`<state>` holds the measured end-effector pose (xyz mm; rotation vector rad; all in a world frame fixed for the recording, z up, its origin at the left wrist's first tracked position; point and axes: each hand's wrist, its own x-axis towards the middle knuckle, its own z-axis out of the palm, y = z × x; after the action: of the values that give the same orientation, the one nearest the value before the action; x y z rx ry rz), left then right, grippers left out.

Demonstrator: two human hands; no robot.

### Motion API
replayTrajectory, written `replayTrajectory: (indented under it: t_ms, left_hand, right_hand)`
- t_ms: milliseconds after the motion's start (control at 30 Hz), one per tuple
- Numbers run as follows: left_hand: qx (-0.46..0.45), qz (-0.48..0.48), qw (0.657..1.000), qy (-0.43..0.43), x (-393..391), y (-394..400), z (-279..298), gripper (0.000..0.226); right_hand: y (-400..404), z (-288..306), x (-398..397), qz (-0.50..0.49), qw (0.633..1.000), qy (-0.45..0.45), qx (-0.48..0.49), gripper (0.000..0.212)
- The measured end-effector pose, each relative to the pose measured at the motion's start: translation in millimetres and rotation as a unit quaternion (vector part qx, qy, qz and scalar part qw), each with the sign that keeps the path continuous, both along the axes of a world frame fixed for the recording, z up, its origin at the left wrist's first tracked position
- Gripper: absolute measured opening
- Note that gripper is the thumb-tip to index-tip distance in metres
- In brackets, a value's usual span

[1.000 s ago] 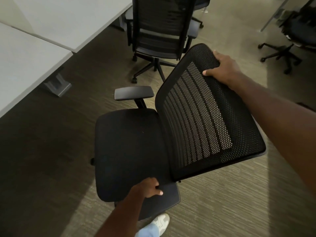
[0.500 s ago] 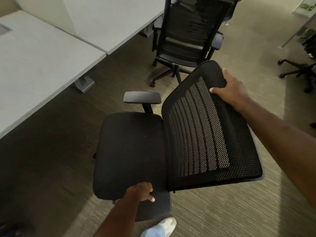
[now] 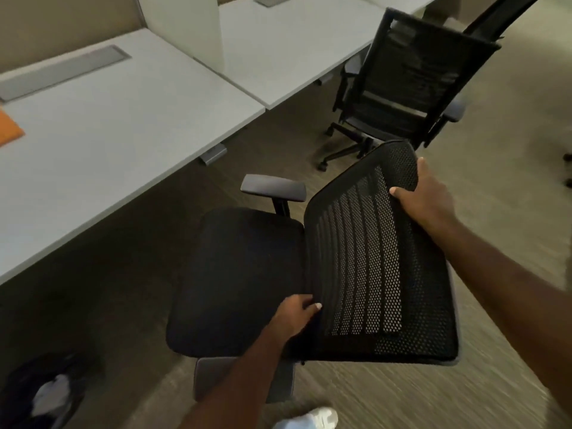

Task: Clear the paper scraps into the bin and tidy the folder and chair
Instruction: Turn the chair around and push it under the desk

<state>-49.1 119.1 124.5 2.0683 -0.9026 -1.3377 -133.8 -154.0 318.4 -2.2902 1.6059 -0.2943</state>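
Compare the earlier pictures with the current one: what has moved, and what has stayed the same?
The chair has come closer to the desk, which now fills more of the view. The left hand has shifted from the near armrest up to the seat's back edge. The right hand still grips the top of the backrest. The second chair has not moved.

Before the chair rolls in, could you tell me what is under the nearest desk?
Under the desk only bare dark carpet and one grey metal foot show. Further back, the desktop covers everything, so the rest of that space is hidden.
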Motion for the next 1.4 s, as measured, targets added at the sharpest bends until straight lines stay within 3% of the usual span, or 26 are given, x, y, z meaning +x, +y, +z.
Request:
replayTrajectory:
  t_ms: [167,533,667,733,833,967,1033,1133,1267,1400]
  left_hand:
    - [-0.012,0.125,0.987,0.097,6.7,-6.9,38.9,0.067]
    - [-0.046,0.193,0.979,0.051,60.6,41.1,83.5,0.074]
    - [-0.034,0.178,0.983,0.023,75.6,64.0,92.6,0.076]
    - [-0.034,0.184,0.982,0.022,87.1,76.0,97.0,0.075]
    - [-0.033,0.17,0.985,0.018,95.9,82.7,107.6,0.072]
    - [-0.03,0.153,0.988,0.002,92.4,86.7,132.4,0.069]
    - [-0.034,0.147,0.989,0.004,88.3,90.0,145.8,0.067]
    - [-0.003,0.137,0.991,0.005,80.1,95.0,167.8,0.066]
    - [0.046,0.171,0.981,-0.073,62.2,102.9,193.2,0.056]
    - [0.103,0.199,0.964,-0.141,36.7,115.7,203.3,0.052]
  right_hand:
    - [54.1,-2.9,35.6,-0.027,0.999,-0.033,0.024,0.087]
    - [171.7,-6.2,108.7,0.011,0.986,-0.142,0.087,0.07]
    - [205.0,-5.3,123.9,0.05,0.995,-0.042,0.079,0.073]
    - [214.9,-5.3,127.7,0.137,0.99,0.032,-0.005,0.075]
    - [206.0,-6.8,137.1,0.354,0.91,0.168,-0.135,0.07]
    - [189.1,-2.2,161.8,0.57,0.76,0.307,-0.052,0.051]
    - [185.2,-1.4,165.4,0.599,0.726,0.335,-0.044,0.053]
    - [187.0,-2.1,158.0,0.607,0.725,0.319,-0.061,0.05]
    - [203.3,4.9,143.4,0.61,0.741,0.268,-0.085,0.057]
    - [232.9,6.1,123.3,0.586,0.778,0.206,-0.091,0.071]
